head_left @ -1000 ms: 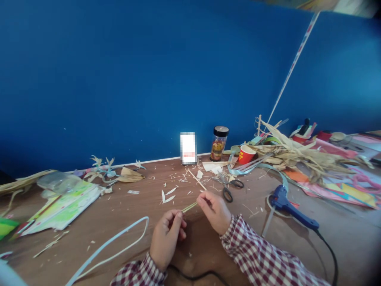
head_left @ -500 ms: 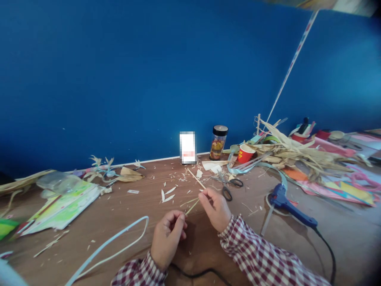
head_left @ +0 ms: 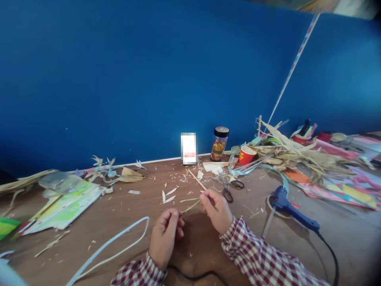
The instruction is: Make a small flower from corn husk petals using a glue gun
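Observation:
My right hand (head_left: 218, 210) pinches thin pale-green strips (head_left: 192, 206), which look like dried plant husk, between thumb and fingers. The strips stick out leftward from its fingertips. My left hand (head_left: 164, 236) is closed, thumb against the index finger, at the far end of the lower strip. That tip is very thin, and the grip on it is partly hidden. Just beyond my right hand lie a pale thin stick (head_left: 196, 179) and black-handled scissors (head_left: 228, 194). Several white pointed petal-like pieces (head_left: 169, 195) rest on the table beyond my left hand.
A blue glue gun (head_left: 294, 208) with a black cord lies at right. Behind it sprawl dried husks (head_left: 297, 153) and coloured paper. A lidded jar (head_left: 219, 145) and red paper cup (head_left: 247, 155) stand near the blue wall. At left are a green-patterned sheet (head_left: 67, 206) and a pale-blue loop (head_left: 110, 244).
My left hand has shifted slightly left, away from my right hand, and more of the lower strip shows between them. My right hand keeps its pinch. The view has tilted slightly.

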`<state>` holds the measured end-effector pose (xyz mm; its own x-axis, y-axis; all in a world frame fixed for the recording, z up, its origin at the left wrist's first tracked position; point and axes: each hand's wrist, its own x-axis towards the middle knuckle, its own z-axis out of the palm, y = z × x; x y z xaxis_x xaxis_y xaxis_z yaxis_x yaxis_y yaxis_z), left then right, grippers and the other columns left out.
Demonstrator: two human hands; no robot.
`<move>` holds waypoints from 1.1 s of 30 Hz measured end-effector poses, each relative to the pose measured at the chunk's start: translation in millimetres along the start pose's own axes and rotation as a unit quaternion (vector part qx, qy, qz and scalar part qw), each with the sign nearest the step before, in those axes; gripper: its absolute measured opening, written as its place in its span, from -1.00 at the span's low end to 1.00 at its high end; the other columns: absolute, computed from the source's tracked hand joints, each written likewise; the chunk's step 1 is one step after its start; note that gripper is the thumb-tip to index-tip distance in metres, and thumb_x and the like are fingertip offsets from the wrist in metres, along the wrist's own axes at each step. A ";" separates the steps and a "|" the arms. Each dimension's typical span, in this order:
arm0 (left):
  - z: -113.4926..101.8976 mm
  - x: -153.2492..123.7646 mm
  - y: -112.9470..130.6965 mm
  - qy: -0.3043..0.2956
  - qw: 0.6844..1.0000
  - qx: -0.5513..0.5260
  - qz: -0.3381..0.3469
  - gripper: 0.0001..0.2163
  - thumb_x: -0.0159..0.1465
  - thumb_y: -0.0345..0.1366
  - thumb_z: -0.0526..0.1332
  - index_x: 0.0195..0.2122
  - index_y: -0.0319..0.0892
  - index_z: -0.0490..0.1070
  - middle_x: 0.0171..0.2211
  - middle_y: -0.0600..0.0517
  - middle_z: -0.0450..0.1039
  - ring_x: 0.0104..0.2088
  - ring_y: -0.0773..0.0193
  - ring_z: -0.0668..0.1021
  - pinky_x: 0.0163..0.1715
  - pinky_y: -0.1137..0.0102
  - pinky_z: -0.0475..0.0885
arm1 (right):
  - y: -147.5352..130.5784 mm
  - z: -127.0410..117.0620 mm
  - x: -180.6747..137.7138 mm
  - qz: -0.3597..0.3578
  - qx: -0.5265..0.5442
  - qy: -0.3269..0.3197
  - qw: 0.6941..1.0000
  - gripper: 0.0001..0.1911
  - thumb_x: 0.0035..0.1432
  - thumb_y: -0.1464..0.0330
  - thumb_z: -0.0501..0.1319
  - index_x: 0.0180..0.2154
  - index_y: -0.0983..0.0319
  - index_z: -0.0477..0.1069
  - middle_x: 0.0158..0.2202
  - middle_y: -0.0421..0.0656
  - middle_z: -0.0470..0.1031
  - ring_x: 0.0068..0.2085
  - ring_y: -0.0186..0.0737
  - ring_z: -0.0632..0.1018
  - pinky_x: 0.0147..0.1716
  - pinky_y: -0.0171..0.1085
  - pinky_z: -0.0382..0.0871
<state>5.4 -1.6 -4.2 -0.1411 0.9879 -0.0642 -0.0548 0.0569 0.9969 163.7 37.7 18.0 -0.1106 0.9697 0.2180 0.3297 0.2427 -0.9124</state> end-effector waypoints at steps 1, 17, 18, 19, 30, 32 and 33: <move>-0.6 0.6 -0.4 0.004 1.000 -0.008 -0.003 -0.78 0.16 -0.14 0.06 -0.41 -0.19 0.31 -0.61 0.13 0.34 -0.69 0.43 0.35 -0.67 0.52 0.23 | 0.4 -0.2 0.4 -0.001 0.000 0.003 1.000 -0.73 0.16 0.22 -0.01 -0.46 0.25 0.26 -0.64 -0.29 0.25 -0.63 -0.44 0.25 -0.66 -0.43 0.10; -0.4 -6.1 8.5 -0.010 0.980 0.160 0.115 -0.88 0.05 -0.27 0.21 -0.39 -0.13 0.49 -0.44 -0.01 0.51 -0.42 0.20 0.50 -0.40 0.40 0.38 | -6.0 0.4 -3.7 -0.201 -0.151 -0.133 0.959 -0.85 0.12 0.35 0.04 -0.44 0.23 0.32 -0.48 -0.20 0.33 -0.44 -0.32 0.34 -0.45 -0.37 0.17; 0.3 -6.2 6.6 -0.019 0.983 0.152 0.104 -0.88 0.05 -0.27 0.21 -0.40 -0.13 0.48 -0.44 0.00 0.51 -0.43 0.20 0.50 -0.40 0.39 0.38 | -6.2 1.0 -3.8 -0.200 -0.150 -0.136 0.959 -0.84 0.11 0.35 0.05 -0.44 0.24 0.33 -0.48 -0.20 0.34 -0.44 -0.32 0.34 -0.45 -0.37 0.17; 0.8 -6.1 5.3 -0.027 0.985 0.141 0.095 -0.88 0.05 -0.27 0.21 -0.39 -0.14 0.48 -0.45 0.00 0.51 -0.44 0.21 0.50 -0.40 0.39 0.38 | -7.1 1.2 -4.1 -0.194 -0.145 -0.136 0.961 -0.84 0.12 0.35 0.05 -0.44 0.24 0.33 -0.48 -0.20 0.34 -0.43 -0.32 0.34 -0.44 -0.36 0.18; -2.5 1.4 7.5 -0.002 0.998 -0.054 -0.021 -0.66 0.04 -0.22 0.22 -0.15 -0.21 0.38 -0.56 0.11 0.37 -0.59 0.40 0.38 -0.58 0.50 0.32 | -10.5 2.0 -9.3 -0.074 -0.029 -0.170 0.982 -0.81 0.07 0.30 0.11 -0.25 0.23 0.32 -0.44 -0.20 0.41 -0.50 -0.38 0.38 -0.53 -0.41 0.25; -2.4 1.9 4.4 0.000 0.998 -0.056 -0.029 -0.71 0.03 -0.22 0.23 -0.23 -0.24 0.41 -0.60 0.10 0.37 -0.61 0.40 0.38 -0.60 0.50 0.30 | -6.8 5.3 -9.8 -0.083 -0.050 -0.171 0.981 -0.83 0.02 0.32 0.16 -0.29 0.23 0.34 -0.46 -0.22 0.41 -0.51 -0.38 0.38 -0.52 -0.40 0.24; -2.1 2.0 3.1 0.001 0.998 -0.058 -0.031 -0.73 0.02 -0.22 0.24 -0.26 -0.25 0.42 -0.61 0.09 0.38 -0.61 0.40 0.38 -0.61 0.50 0.30 | -5.6 6.6 -9.8 -0.088 -0.061 -0.167 0.980 -0.85 0.01 0.33 0.16 -0.31 0.23 0.35 -0.48 -0.23 0.41 -0.51 -0.38 0.38 -0.52 -0.40 0.24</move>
<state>2.8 0.3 -1.3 -0.1363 0.9827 -0.1256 -0.1782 0.1004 0.9789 156.7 26.6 18.8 -0.4695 0.8541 0.2238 0.3862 0.4266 -0.8178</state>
